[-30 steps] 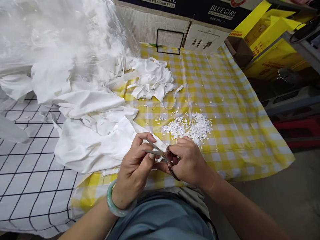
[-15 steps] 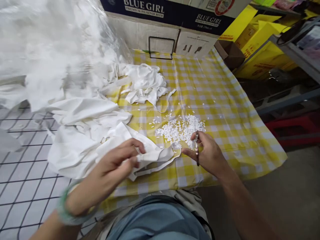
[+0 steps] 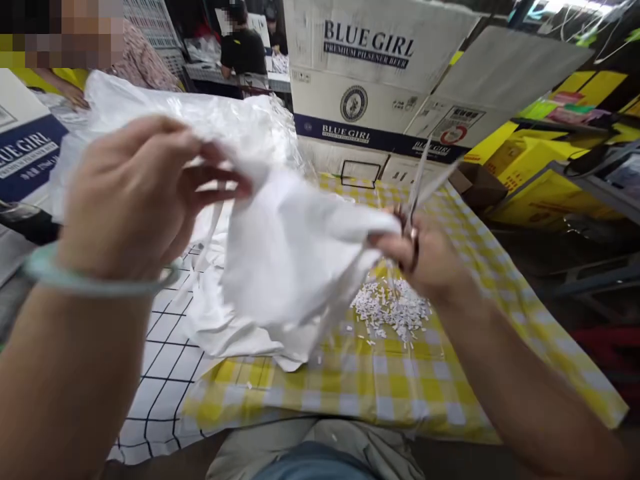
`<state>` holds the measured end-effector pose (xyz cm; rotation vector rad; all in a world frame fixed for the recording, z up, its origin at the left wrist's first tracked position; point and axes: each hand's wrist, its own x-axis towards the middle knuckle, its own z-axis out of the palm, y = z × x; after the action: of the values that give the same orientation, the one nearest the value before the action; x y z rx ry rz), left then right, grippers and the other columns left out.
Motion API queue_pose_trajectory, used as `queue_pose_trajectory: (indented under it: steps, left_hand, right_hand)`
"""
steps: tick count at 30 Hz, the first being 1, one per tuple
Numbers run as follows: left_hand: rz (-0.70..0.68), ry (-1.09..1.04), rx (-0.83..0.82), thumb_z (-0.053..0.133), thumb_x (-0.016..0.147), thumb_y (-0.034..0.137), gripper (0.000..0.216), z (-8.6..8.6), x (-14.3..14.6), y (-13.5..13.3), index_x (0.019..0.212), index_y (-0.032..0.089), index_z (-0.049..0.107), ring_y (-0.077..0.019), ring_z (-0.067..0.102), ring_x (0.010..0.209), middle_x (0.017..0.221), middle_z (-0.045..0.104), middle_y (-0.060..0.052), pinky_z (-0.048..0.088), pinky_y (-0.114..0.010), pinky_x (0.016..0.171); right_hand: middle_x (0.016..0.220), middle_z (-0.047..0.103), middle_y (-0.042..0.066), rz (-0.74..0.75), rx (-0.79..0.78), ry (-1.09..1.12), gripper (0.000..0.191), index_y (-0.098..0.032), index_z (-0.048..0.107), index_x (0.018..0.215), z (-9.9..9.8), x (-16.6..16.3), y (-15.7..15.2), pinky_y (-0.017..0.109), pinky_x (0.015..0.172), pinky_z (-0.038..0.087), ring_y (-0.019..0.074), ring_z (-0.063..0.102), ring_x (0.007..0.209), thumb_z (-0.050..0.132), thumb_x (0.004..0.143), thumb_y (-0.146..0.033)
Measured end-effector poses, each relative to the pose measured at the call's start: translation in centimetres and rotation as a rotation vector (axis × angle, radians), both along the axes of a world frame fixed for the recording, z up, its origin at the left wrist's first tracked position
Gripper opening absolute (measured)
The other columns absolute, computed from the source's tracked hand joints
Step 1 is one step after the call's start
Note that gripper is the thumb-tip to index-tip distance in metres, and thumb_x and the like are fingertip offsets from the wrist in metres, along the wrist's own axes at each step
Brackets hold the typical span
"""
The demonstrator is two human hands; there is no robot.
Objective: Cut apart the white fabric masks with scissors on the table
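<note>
A piece of white fabric (image 3: 285, 247), blurred by motion, is stretched in the air above the table. My left hand (image 3: 135, 193), with a pale green bangle at the wrist, pinches its upper left corner. At the opposite corner, my right hand (image 3: 440, 257) grips the fabric between thumb and fingers. That same hand holds scissors (image 3: 419, 180), blades spread and pointing up and away. Below the right hand lies a heap of small white snippets (image 3: 395, 310). More white fabric pieces (image 3: 220, 330) lie beneath the held one, partly hidden by it.
A clear plastic bag (image 3: 185, 110) of white material stands behind my left hand. Beer cartons (image 3: 370, 100) form a wall at the back, with a black wire stand (image 3: 360, 175) before them. Yellow-checked cloth (image 3: 410, 387) covers the table. Another person's hand (image 3: 75, 97) is at far left.
Both hands have risen from the table, lifting a white fabric piece stretched between them. The right hand now pinches fabric too, and the scissors point upward. The view has tilted up.
</note>
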<state>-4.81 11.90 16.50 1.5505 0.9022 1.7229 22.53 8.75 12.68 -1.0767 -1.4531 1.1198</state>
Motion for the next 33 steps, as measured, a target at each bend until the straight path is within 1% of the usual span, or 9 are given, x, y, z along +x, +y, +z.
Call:
queue_pose_trajectory:
  steps: [3,8,11,14,17,20,24,29,33]
  left_hand:
    - [-0.062,0.042,0.01,-0.009,0.078,0.009,0.068,4.5,3.8,5.0,0.106,-0.007,0.05,-0.0159,0.071,0.093,0.089,0.059,0.002,0.047,-0.029,0.066]
    - [-0.025,0.389,-0.017,-0.014,0.068,0.022,0.087,7.1,7.6,8.1,0.13,-0.007,0.04,-0.0218,0.06,0.11,0.106,0.056,0.005,0.038,-0.023,0.064]
    - [0.097,0.665,-0.135,0.01,0.082,0.03,0.069,3.1,5.1,7.0,0.129,-0.003,0.048,-0.0206,0.064,0.106,0.113,0.058,0.002,0.044,-0.028,0.07]
    - [0.202,0.786,-0.27,0.042,0.086,0.027,0.042,-4.1,0.0,3.5,0.112,0.003,0.064,-0.0212,0.066,0.101,0.11,0.066,-0.005,0.051,-0.032,0.079]
    - [0.161,0.961,-0.395,0.052,0.079,0.016,0.022,-11.4,-4.2,-0.8,0.091,0.012,0.069,-0.0203,0.066,0.085,0.096,0.07,-0.009,0.055,-0.035,0.078]
    - [-0.167,1.177,-0.281,0.055,0.071,0.011,0.028,-15.6,-5.9,-3.3,0.095,0.018,0.07,-0.0249,0.063,0.095,0.1,0.071,-0.009,0.052,-0.04,0.084]
    - [-0.261,1.268,-0.231,0.062,0.072,0.015,0.006,-13.9,-6.8,-2.8,0.069,0.019,0.065,-0.019,0.058,0.069,0.067,0.063,-0.002,0.049,-0.034,0.072]
    - [0.156,1.054,-0.005,0.051,0.09,0.023,0.013,-6.4,-6.3,-3.3,0.09,0.017,0.062,-0.0166,0.052,0.08,0.096,0.058,-0.006,0.046,-0.032,0.074]
    - [-0.065,1.05,0.043,0.054,0.089,0.03,0.012,-7.6,-5.2,-7.2,0.09,0.02,0.061,-0.0184,0.057,0.077,0.089,0.062,-0.006,0.047,-0.031,0.068]
  right_hand:
    - [0.079,0.071,-0.006,-0.1,0.165,0.089,0.008,-0.012,0.064,0.079,6.0,-1.3,6.6,0.018,0.058,0.049,0.0114,0.072,0.079,0.062,0.079,-0.02]
    - [0.101,0.07,0.001,-0.226,0.296,-0.029,0.064,0.002,0.057,0.085,10.5,-2.1,13.6,0.028,0.055,0.036,0.0204,0.064,0.104,0.005,0.077,-0.034]
    - [0.116,0.067,0.007,-0.366,0.258,-0.333,0.042,-0.001,0.058,0.097,7.6,-0.7,14.0,0.028,0.058,0.036,0.0229,0.061,0.109,0.037,0.077,-0.032]
    - [0.114,0.066,0.007,-0.435,0.266,-0.518,0.042,-0.007,0.059,0.107,0.2,-0.7,9.9,0.026,0.065,0.04,0.0195,0.063,0.104,0.067,0.07,-0.025]
    - [0.082,0.067,0.001,-0.027,0.031,-0.541,0.023,-0.016,0.06,0.086,-8.5,-4.1,2.6,0.027,0.061,0.046,0.0128,0.06,0.07,0.075,0.073,-0.028]
    - [0.08,0.063,0.002,0.186,-0.036,-0.637,0.027,-0.019,0.056,0.079,-14.3,-8.6,-3.5,0.03,0.063,0.045,0.0164,0.055,0.073,0.079,0.069,-0.028]
    - [0.072,0.058,-0.001,0.229,-0.056,-0.58,0.014,-0.02,0.052,0.075,-14.3,-10.1,-4.6,0.026,0.064,0.042,0.0143,0.053,0.07,0.062,0.071,-0.011]
    - [0.079,0.053,-0.002,-0.014,0.053,-0.174,0.02,-0.023,0.047,0.081,-8.6,-6.7,-0.7,0.025,0.068,0.045,0.0127,0.053,0.071,0.063,0.07,-0.023]
    - [0.082,0.056,0.0,-0.119,0.061,-0.206,0.022,-0.024,0.045,0.082,-10.1,-4.5,-0.1,0.03,0.075,0.046,0.0157,0.057,0.077,0.063,0.07,-0.026]
